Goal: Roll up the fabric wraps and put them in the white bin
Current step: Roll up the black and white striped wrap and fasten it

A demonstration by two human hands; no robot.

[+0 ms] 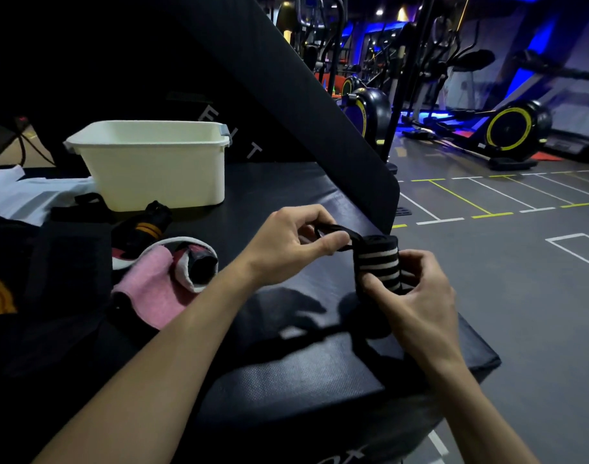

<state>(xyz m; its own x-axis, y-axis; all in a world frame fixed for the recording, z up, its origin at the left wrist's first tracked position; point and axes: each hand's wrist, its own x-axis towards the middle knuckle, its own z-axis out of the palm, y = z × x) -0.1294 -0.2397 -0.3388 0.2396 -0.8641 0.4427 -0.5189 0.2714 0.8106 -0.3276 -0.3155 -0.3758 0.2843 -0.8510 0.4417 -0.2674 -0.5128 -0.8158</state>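
**Striped wrap held in both hands above the mat's edge**

The right hand (pixel 417 289) is curling its fingers and thumb around a rolled black wrap with white stripes (pixel 377 262), holding the roll upright above the near right edge of the black padded mat (pixel 286 380). The left hand (pixel 286 242) is pinching the wrap's thin black loop (pixel 333 234) between thumb and fingers, and the loop is running from the top of the roll across to that hand (both forearms are reaching in bare from the bottom of the view).

To the left, on the mat, a pink and white fabric piece (pixel 156 289) is lying partly rolled, and just behind it a black wrap with orange stripes (pixel 146 226) is sitting. The white bin (pixel 152 165) is standing farther back on the mat, well apart from the hands; its inside is not showing. A tilted black pad (pixel 286 78) is rising behind the bin. Exercise bikes with yellow-rimmed wheels (pixel 507 128) are standing on the grey marked floor to the right.
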